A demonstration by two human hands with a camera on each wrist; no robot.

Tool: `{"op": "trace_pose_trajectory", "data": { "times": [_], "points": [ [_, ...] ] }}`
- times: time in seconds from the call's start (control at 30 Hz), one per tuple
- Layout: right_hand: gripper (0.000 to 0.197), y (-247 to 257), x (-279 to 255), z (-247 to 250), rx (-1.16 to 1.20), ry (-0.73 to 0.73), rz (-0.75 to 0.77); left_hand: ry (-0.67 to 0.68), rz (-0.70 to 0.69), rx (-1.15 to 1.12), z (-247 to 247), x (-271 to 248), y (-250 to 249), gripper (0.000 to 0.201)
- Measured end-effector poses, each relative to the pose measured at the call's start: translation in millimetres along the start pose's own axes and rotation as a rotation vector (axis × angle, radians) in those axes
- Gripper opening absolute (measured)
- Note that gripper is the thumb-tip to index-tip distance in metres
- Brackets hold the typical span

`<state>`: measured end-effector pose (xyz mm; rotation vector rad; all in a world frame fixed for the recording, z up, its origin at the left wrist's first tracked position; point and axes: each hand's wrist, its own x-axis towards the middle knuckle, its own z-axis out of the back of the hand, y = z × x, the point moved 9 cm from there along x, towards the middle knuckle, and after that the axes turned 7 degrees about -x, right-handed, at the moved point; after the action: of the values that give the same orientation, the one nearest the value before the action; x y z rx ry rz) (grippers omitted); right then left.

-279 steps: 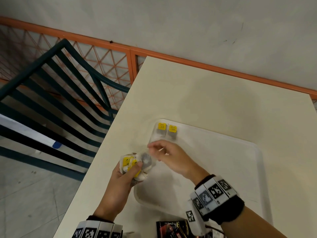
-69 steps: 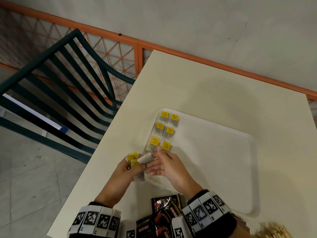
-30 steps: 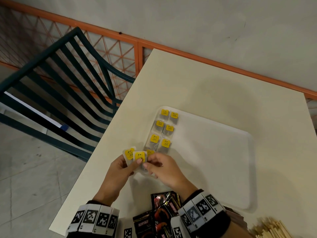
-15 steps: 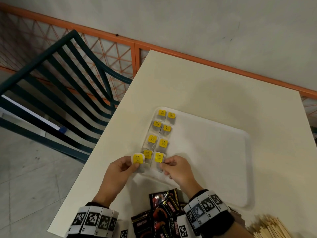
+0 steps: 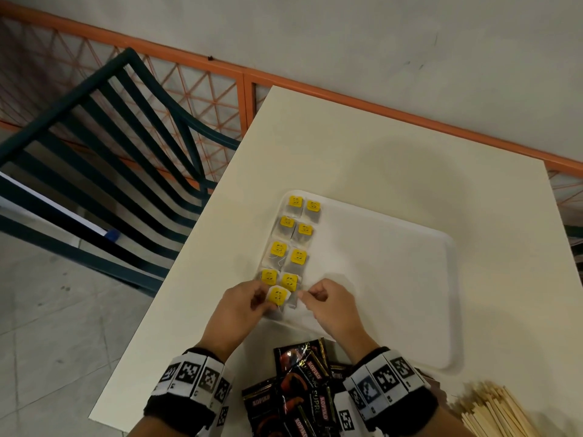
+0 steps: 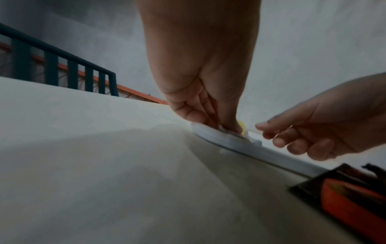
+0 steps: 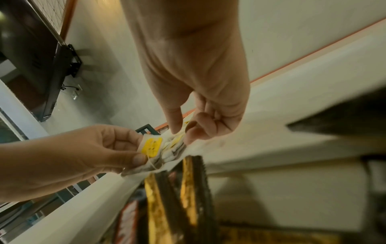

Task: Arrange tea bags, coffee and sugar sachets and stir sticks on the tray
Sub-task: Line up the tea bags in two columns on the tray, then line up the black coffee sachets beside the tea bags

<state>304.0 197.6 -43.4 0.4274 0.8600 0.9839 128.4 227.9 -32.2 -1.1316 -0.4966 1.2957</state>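
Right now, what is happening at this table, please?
A person is laying tea bags in two columns along the left side of a white tray. Eight tea bags already lie there. The left hand pinches one more tea bag at the near end, and the right hand hovers beside it, fingers curled. Coffee sachets and stir sticks lie on the table, not yet on the tray.

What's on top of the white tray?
On the white tray, eight tea bags with yellow tags lie in two columns along its left side. The left hand holds a ninth tea bag at the near corner. The hands hide that corner.
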Motion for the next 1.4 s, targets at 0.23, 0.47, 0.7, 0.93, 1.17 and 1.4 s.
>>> {"op": "trace_pose_trajectory", "data": {
  "times": [0.23,0.47,0.7,0.93,1.17,1.4],
  "points": [
    [0.018,4,-25,35,-0.046,-0.007,0.104,-0.197,-0.153,0.136,14,-10,-17,0.046],
    [0.05,-10,-72,18,-0.363,0.229,0.157,0.063,-0.343,0.141,-12,-31,-33,0.012],
    [0.057,-2,-84,-5,-0.551,0.183,0.187,0.286,-0.379,0.177,-31,-46,-31,0.009],
    [0.041,15,-91,-11,-0.307,0.215,0.229,0.382,-0.29,0.149,-39,-51,-26,0.06],
    [0.032,42,-106,19,0.022,0.215,0.375,0.573,-0.163,0.05,-53,-68,-44,0.009],
    [0.056,-16,-114,47,-0.494,0.14,0.399,0.309,0.06,-0.231,-32,-73,-28,0.014]
  ]
}}
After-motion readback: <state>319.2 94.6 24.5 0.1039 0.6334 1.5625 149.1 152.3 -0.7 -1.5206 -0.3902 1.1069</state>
